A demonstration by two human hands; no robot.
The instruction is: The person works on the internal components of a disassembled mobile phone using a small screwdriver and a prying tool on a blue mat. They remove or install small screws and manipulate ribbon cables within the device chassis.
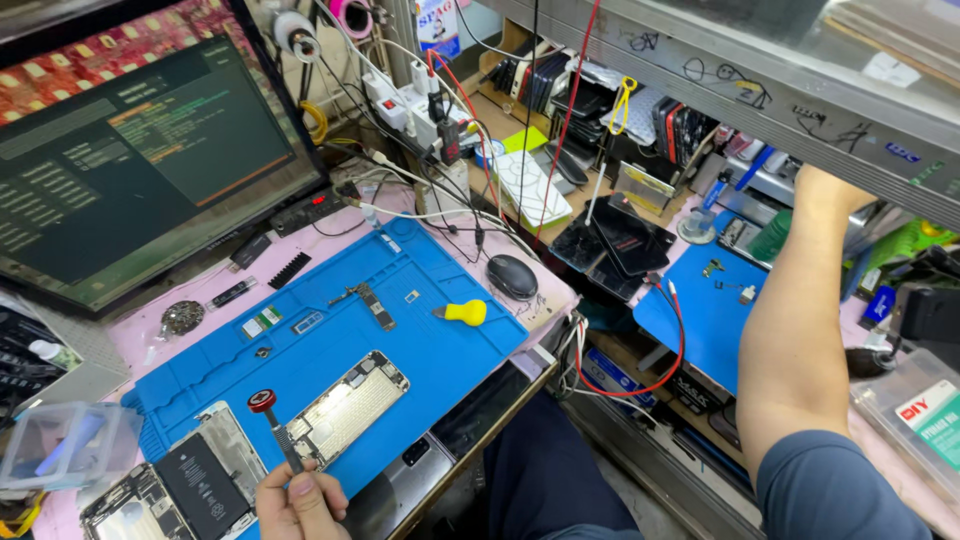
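My left hand (300, 505) is at the bottom edge, closed around a screwdriver (275, 430) with a red cap, held upright over the blue work mat (430, 265). Just right of its tip lies an opened phone housing (345, 405). A second opened phone with a black battery (190, 485) lies to the left. My right forearm (790, 330) reaches up to the metal shelf (760, 75). Only the heel of my right hand (835, 190) shows below the shelf edge; the fingers are hidden.
A small circuit board (372, 305) and a yellow-handled tool (462, 312) lie on the mat, with a black mouse (512, 275) beside them. A monitor (140, 150) stands at the left, a clear plastic box (60, 445) below it. Dark phones (620, 240) and a second blue mat (700, 310) lie right.
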